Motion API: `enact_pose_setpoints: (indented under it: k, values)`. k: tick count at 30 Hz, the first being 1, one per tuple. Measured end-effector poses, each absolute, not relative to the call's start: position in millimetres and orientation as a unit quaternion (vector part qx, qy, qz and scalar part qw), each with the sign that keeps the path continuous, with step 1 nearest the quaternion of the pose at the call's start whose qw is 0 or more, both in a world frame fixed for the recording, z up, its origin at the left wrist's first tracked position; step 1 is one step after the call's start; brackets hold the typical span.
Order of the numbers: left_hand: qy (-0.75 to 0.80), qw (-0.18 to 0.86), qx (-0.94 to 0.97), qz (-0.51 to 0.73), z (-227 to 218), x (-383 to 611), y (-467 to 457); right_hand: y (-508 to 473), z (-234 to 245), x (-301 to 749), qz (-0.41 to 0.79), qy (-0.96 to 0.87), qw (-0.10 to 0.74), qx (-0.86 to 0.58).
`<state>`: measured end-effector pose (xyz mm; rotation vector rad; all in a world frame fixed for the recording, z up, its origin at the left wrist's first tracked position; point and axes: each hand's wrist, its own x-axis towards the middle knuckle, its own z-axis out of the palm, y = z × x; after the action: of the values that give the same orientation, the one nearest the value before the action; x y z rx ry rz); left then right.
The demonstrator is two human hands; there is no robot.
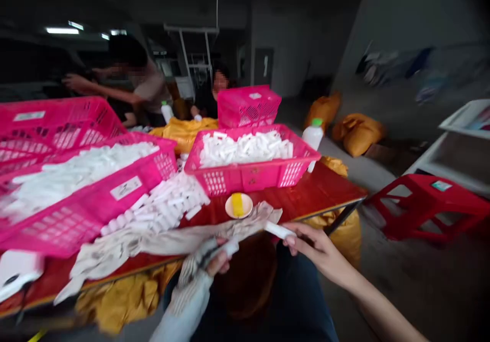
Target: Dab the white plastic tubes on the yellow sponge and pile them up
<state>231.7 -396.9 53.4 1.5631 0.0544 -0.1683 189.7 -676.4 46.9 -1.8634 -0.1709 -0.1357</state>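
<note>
My left hand [216,261], in a patterned grey sleeve, grips a short white roll [230,247] above the table's near edge. My right hand [310,245] pinches a similar white roll [277,229] between fingers and thumb; I cannot tell whether the two are one piece. A crumpled beige cloth [115,245] lies on the red wooden table [314,194] under and left of my hands. Loose white rolls [161,206] are heaped just beyond it. Nearby stand a small dish with a yellow sponge [238,205] and a pink basket of white rolls [247,161].
More pink baskets [57,125] crowd the table's left side, and another [248,106] stands at the back. A white bottle [314,135] stands by the far edge. Two people [141,76] work beyond the table. A red stool [429,204] and yellow sacks [358,135] stand on the right.
</note>
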Motion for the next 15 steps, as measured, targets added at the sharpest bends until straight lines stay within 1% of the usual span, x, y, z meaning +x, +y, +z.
enact_pose_setpoints:
  k: [3,7,11,15]
  values:
    - [0.069,0.751,0.652,-0.078,47,223,-391,-643,53,203,-0.051,-0.144,0.563,-0.812]
    - [0.088,0.791,0.599,-0.083,60,215,-389,-634,52,206,-0.062,-0.183,0.550,-0.812]
    - [0.053,0.779,0.617,-0.101,60,215,-393,-635,49,203,-0.059,-0.208,0.529,-0.821]
    - [-0.007,0.719,0.685,-0.117,49,224,-391,-641,53,200,-0.070,-0.231,0.461,-0.854]
